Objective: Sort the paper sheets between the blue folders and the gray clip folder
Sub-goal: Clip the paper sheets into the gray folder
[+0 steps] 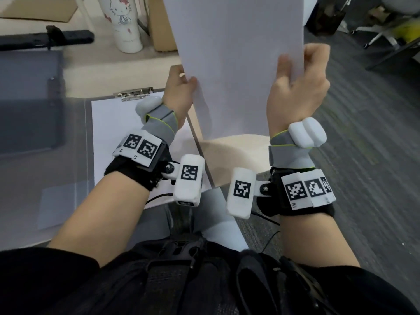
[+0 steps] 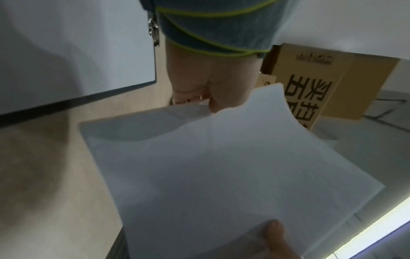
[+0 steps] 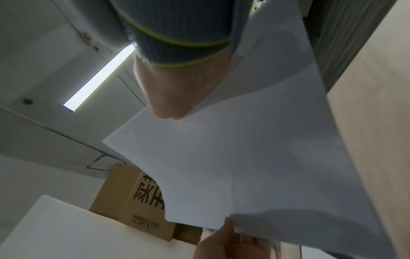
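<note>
Head view, left hand (image 1: 179,87) and right hand (image 1: 297,83) pinching paper sheets (image 1: 236,53) upright

White paper sheets (image 1: 236,64); beside them, white tumbler (image 1: 123,21) with pink cartoon-cat print, brown cardboard box (image 2: 310,84) with black lettering.

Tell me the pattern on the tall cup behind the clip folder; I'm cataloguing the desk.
The tall cup is white with a cartoon cat figure and small pink marks, clearest in the head view.

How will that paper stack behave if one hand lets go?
The paper stack is probably floppy: it already bows between the left hand and right hand. It looks light, yet loose sheets may fan or slide apart, since nothing visibly binds them.
</note>
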The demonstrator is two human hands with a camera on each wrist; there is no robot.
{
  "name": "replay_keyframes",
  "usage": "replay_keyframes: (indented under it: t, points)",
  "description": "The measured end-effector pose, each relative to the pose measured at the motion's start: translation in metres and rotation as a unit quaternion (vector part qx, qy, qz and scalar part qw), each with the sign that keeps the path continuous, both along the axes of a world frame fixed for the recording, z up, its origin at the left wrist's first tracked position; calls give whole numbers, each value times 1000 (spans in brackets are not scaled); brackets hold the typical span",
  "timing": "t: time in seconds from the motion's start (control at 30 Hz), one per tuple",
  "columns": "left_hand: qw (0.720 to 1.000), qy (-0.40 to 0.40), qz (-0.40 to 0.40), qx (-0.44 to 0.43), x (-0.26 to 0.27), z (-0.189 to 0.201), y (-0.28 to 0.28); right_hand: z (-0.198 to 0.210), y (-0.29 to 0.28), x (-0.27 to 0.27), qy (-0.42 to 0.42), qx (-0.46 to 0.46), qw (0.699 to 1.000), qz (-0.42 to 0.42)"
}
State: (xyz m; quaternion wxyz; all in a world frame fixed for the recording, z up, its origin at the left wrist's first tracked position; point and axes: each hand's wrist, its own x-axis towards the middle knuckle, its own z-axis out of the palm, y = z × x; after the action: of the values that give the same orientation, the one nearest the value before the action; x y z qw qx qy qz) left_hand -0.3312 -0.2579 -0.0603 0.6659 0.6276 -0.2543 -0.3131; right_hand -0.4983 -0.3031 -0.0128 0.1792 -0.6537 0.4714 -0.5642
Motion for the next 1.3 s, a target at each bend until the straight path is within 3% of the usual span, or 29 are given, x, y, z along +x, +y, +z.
replay_keyframes:
  t: [0.23,0.37,0.47,0.6,0.73,0.9,1.03,1.17,1.3]
  points:
    - [977,-132,100,-132,17,29,30,-2,5,25,-125,6,982,141]
    - [957,-174,166,-163,36,29,60,-10,14,41,-204,87,935,278]
    - [962,-144,169,-159,39,24,82,-19,28,53,-224,184,892,347]
    - [970,-43,195,-138,40,18,99,-34,38,64,-193,232,878,372]
    - [969,-11,234,-75,45,15,103,-40,49,73,-174,235,878,379]
    - [967,-34,249,-24,48,18,105,-29,58,87,-185,233,879,374]
    - [961,-68,265,-31,63,23,125,-21,70,103,-207,226,876,371]
    - [947,-147,281,42,83,23,152,-18,88,123,-178,258,866,390]
    - [941,-166,274,110,102,21,178,-24,98,143,-145,278,866,389]
